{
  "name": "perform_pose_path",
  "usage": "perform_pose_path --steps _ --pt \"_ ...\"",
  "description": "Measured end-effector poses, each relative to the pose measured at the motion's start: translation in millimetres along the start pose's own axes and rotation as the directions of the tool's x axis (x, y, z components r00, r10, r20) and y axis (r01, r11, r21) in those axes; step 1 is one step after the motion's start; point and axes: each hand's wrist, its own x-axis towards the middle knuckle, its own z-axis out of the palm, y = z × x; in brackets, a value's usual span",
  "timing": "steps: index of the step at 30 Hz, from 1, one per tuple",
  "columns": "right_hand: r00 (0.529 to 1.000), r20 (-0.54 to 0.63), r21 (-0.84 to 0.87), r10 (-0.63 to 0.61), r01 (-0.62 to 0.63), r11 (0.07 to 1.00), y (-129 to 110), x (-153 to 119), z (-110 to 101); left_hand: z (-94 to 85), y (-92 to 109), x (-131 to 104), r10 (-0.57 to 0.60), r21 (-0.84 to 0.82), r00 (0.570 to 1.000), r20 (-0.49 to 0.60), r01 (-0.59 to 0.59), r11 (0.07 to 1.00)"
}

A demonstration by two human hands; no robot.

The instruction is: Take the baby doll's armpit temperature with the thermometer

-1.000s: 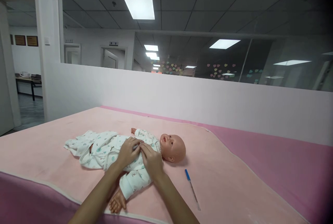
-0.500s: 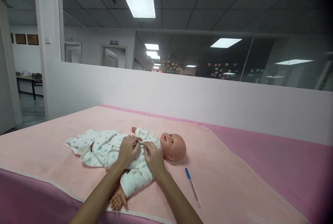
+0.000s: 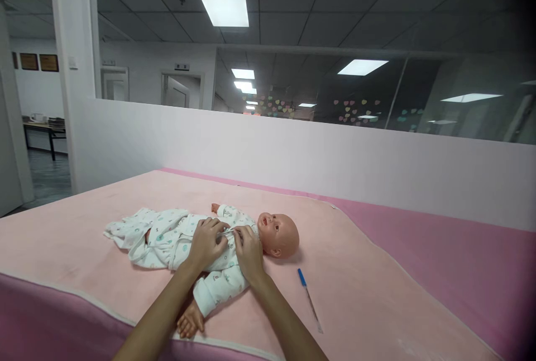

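Baby doll point(image 3: 226, 263) lies on its back on a pale pink cover point(image 3: 364, 277), its long axis running left to right, with the bald head point(image 3: 280, 236) at the right and the leg end of the printed white suit point(image 3: 180, 238) at the left. Its face is turned upward and slightly to the left; the near arm stretches out toward the near edge, with the doll's hand point(image 3: 191, 321) close to the cover's white piping, and the far arm reaches the other way. The person's left hand point(image 3: 208, 241) and right hand point(image 3: 249, 249) rest on the doll's chest, just apart, with fingers bent toward each other. A thin pale strip point(image 3: 227, 232) spans between the fingertips, too small to identify, and whether either hand is clamped on it cannot be told. Both hands hide the middle of the chest, the feet are out of sight at the crumpled leg end, and the person's forearms are cut off at the near edge of the view. Right of the doll lies a pen point(image 3: 310, 298), its blue end pointing far and left, its clear near end hard to make out.
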Motion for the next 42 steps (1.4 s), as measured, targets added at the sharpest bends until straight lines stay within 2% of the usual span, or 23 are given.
perform_pose_path --steps 8,22,36,42 --pt "0.998 -0.059 0.09 -0.023 0.028 0.996 7.7 2.6 3.5 2.1 0.4 0.6 0.048 0.042 0.998 -0.03 -0.047 0.998" --pt "0.993 -0.088 -0.017 -0.077 0.075 0.997 4.5 0.9 2.6 3.0 -0.9 0.2 0.156 0.022 0.986 -0.062 -0.155 0.988" --pt "0.994 -0.059 -0.128 -0.088 0.08 0.989 9.3 0.1 6.2 2.1 1.9 0.1 0.108 -0.066 0.992 -0.06 -0.112 0.992" --pt "0.994 -0.052 -0.216 -0.095 0.082 0.973 9.2 -0.7 7.1 2.2 6.1 -1.6 0.054 0.015 0.996 -0.069 -0.053 0.998"
